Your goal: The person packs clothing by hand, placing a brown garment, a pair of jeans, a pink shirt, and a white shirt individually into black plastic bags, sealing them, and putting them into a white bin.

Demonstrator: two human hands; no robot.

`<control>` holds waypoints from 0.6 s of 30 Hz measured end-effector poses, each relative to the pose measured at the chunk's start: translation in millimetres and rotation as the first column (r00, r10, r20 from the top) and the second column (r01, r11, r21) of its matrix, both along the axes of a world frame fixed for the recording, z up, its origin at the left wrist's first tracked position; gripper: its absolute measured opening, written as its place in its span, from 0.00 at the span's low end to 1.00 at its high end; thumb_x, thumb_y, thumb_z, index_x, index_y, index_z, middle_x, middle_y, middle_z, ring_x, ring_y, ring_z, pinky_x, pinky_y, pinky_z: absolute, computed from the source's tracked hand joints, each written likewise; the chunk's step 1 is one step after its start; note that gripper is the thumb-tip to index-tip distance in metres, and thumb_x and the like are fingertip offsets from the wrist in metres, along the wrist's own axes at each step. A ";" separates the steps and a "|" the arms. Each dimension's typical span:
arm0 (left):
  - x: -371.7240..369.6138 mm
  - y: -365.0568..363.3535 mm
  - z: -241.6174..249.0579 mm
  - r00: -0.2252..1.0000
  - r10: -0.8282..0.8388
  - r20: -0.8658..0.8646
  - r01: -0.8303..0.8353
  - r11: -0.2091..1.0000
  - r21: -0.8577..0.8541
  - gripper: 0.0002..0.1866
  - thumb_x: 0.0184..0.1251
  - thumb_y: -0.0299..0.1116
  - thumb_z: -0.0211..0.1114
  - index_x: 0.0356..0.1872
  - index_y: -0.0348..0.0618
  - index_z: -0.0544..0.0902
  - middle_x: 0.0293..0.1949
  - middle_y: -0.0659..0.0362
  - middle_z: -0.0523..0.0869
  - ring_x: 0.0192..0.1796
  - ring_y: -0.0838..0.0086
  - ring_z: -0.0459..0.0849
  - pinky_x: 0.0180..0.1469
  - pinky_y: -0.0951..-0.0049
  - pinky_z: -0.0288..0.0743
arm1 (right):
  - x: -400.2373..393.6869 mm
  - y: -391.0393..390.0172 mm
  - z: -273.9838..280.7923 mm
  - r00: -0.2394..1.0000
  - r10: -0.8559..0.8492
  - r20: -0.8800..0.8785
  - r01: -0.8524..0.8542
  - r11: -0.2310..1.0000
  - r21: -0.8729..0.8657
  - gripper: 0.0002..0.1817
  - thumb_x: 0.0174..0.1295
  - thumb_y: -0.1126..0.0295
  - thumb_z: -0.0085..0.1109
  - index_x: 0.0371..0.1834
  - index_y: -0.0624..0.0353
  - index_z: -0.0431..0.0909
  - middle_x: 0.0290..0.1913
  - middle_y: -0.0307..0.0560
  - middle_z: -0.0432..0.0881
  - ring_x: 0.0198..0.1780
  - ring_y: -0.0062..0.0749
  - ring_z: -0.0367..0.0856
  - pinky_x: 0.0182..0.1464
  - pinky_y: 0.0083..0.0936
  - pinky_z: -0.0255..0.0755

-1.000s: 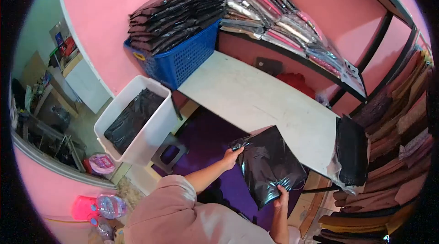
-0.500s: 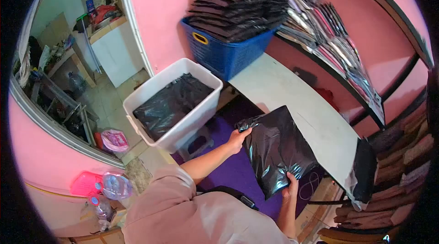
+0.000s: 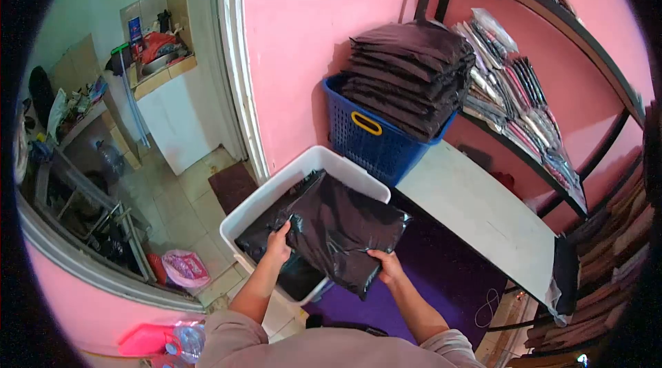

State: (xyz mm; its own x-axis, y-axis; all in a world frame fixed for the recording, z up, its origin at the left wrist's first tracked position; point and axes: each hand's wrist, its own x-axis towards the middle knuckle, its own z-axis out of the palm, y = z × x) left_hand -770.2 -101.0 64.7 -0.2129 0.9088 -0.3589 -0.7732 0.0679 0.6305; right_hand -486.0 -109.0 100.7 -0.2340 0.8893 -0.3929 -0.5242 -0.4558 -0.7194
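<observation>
A flat, glossy black plastic package [image 3: 345, 230] is held between both hands, partly over the white bin. My left hand [image 3: 279, 244] grips its left edge, fingers closed on the plastic. My right hand [image 3: 388, 266] pinches its lower right edge. Beneath and to the left stands the white plastic bin [image 3: 238, 226], with more black plastic packages [image 3: 258, 230] inside. The held package covers much of the bin's opening and right side.
A blue basket [image 3: 376, 151] piled with black packages [image 3: 410, 71] stands by the pink wall. Right of it are a white tabletop [image 3: 483, 195] and a shelf of wrapped items [image 3: 520, 99]. Brown garments [image 3: 614, 278] hang at far right. A doorway opens on the left.
Both hands have carried the black package leftward, from beside the white tabletop to over the white bin. The camera view has shifted too.
</observation>
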 end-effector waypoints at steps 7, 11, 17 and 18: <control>-57.6 82.6 -30.3 0.999 0.035 0.015 -0.032 0.990 -0.136 0.17 0.56 0.32 0.64 0.46 0.44 0.73 0.45 0.58 0.78 0.48 0.64 0.77 0.51 0.59 0.71 | -58.5 81.7 -34.4 0.999 -0.017 0.045 0.016 1.000 0.010 0.25 0.42 0.81 0.61 0.48 0.61 0.68 0.44 0.49 0.76 0.45 0.43 0.75 0.49 0.40 0.70; -65.2 122.5 -57.1 0.999 -0.004 -0.034 -0.003 0.982 -0.189 0.21 0.57 0.37 0.63 0.50 0.43 0.69 0.46 0.57 0.77 0.47 0.63 0.78 0.50 0.58 0.72 | -65.3 125.8 -73.3 0.992 -0.079 0.097 0.081 0.997 -0.019 0.25 0.42 0.82 0.62 0.47 0.62 0.68 0.43 0.50 0.76 0.44 0.42 0.76 0.48 0.39 0.71; -62.0 146.6 -142.0 0.914 -0.266 -0.307 0.048 0.820 -0.570 0.42 0.58 0.41 0.62 0.64 0.36 0.45 0.63 0.47 0.56 0.61 0.58 0.63 0.57 0.61 0.65 | -83.0 144.1 -170.3 0.318 -0.098 0.943 0.024 0.995 0.095 0.65 0.34 0.63 0.74 0.68 0.53 0.27 0.64 0.65 0.51 0.63 0.55 0.57 0.60 0.44 0.59; -57.0 144.0 -140.6 0.911 -0.276 -0.306 0.053 0.816 -0.575 0.42 0.58 0.41 0.62 0.64 0.36 0.45 0.63 0.47 0.56 0.61 0.58 0.63 0.57 0.61 0.65 | -88.5 135.7 -158.4 0.319 -0.095 0.943 0.033 0.996 0.089 0.65 0.34 0.63 0.74 0.68 0.53 0.27 0.64 0.65 0.51 0.63 0.55 0.57 0.60 0.44 0.59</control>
State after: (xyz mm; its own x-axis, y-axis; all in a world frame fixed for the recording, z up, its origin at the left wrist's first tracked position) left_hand -827.2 43.0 -75.8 -0.2921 0.6181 -0.7298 -0.4430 0.5889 0.6760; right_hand -574.5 26.7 -57.7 0.3268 0.9064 -0.2678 0.4992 -0.4061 -0.7654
